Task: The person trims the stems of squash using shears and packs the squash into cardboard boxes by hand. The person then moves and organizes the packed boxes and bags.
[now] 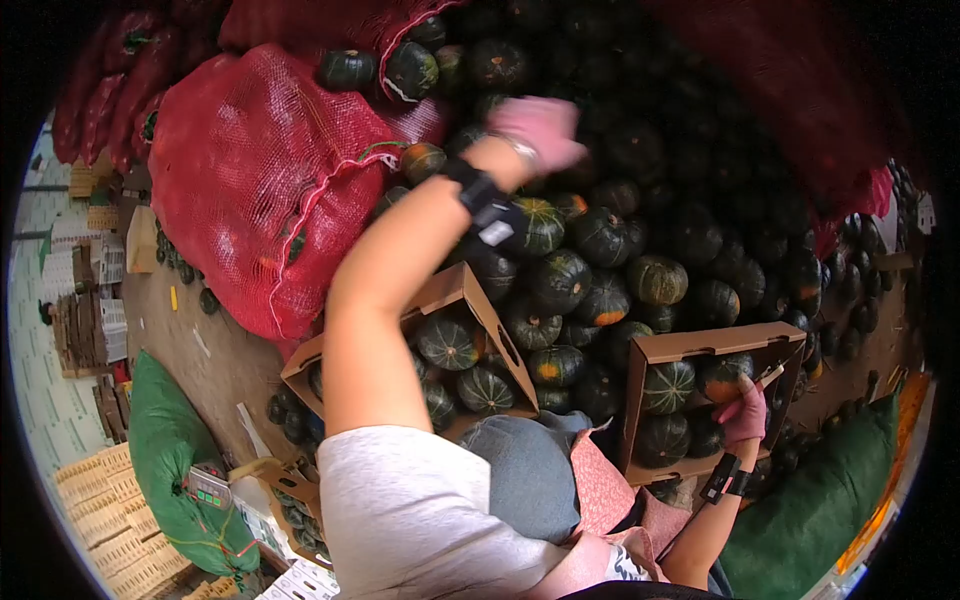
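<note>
My left hand [540, 132], in a pink glove, is stretched over the heap of dark green squashes [560, 280]. Motion smears its fingers, so I cannot tell what they hold, if anything. Also in a pink glove, my right hand [742, 412] is closed at the right side of an open cardboard box [632, 400]. A thin pale stick-like piece [770, 377] sticks out by its fingers. Beside those fingers, in the box, lies a green-and-orange squash [724, 382]; striped green squashes [668, 388] lie around it. Below my left arm, another cardboard box [502, 345] holds several squashes.
A large red mesh sack [255, 190] bulges on the left by the heap. Green sacks [170, 450] lie at lower left and lower right. A small scale display [210, 487] sits by the left one. Stacked slatted crates [110, 505] stand at the left edge.
</note>
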### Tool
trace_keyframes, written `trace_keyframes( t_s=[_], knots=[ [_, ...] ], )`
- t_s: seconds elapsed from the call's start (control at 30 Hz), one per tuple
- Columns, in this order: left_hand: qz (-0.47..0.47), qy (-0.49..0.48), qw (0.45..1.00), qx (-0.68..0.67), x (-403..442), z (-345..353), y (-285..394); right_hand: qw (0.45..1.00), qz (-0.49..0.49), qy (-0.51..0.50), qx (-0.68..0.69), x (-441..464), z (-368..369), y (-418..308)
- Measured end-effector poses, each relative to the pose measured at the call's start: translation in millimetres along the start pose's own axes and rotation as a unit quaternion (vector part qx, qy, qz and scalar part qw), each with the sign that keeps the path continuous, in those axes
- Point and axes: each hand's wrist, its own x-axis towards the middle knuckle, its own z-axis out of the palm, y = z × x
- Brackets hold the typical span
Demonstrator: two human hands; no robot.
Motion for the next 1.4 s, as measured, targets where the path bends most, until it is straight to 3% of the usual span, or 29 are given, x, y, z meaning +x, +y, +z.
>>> trace_keyframes(
  t_s=[0.1, 0.17, 0.23, 0.3, 0.43, 0.6, 0.67, 0.73, 0.83, 0.97, 1.0, 1.1, 1.17, 1.27, 1.37, 1.4],
  knots=[
    [-0.242, -0.024, 0.969, 0.039, -3, 16, -100, 0.999, 0.031, -0.012, 0.011, 3, -5, 1],
    [-0.281, -0.057, 0.958, 0.006, 3, 62, -181, 0.997, 0.060, -0.004, 0.040, 5, -3, 0],
    [-0.329, -0.062, 0.933, -0.129, -22, 59, -178, 0.995, 0.075, 0.000, 0.065, 7, -5, 1],
    [-0.389, 0.002, 0.912, -0.127, -30, 66, -169, 0.994, 0.083, 0.004, 0.072, 9, -6, 1],
    [-0.356, 0.032, 0.914, -0.193, -27, 73, -161, 0.996, 0.069, -0.014, 0.059, 13, -15, 8],
    [-0.193, 0.166, 0.907, -0.335, -58, 83, -172, 0.992, -0.013, -0.007, 0.126, -7, -18, 14],
    [-0.158, 0.192, 0.857, -0.451, -69, 95, -185, 0.990, 0.004, 0.051, 0.128, -10, -14, 12],
    [-0.127, 0.185, 0.800, -0.557, -80, 99, -188, 0.993, -0.003, -0.001, 0.121, -23, -19, 3],
    [-0.077, 0.177, 0.775, -0.602, -94, 104, -185, 0.999, -0.002, 0.036, -0.008, -24, 8, -13],
    [-0.041, 0.161, 0.734, -0.659, -103, 108, -187, 0.965, -0.001, 0.230, -0.125, -15, 48, -13],
    [-0.035, 0.158, 0.729, -0.665, -103, 108, -185, 0.970, -0.051, 0.211, -0.106, -13, 48, -11],
    [-0.013, 0.114, 0.765, -0.633, -101, 108, -192, 0.980, -0.042, 0.140, -0.137, -8, 38, -14],
    [0.016, 0.080, 0.828, -0.555, -99, 102, -201, 0.980, 0.012, 0.120, -0.158, -11, 25, -17],
    [-0.104, -0.088, 0.935, -0.328, -96, 46, -180, 0.980, 0.056, 0.103, -0.163, -14, -2, -10],
    [-0.059, -0.037, 0.997, -0.019, -75, 34, -142, 0.979, 0.063, 0.100, -0.164, -15, -7, -5],
    [0.006, 0.033, 0.999, -0.041, -71, 29, -115, 0.979, 0.065, 0.099, -0.164, -18, -3, -9]
  ],
)
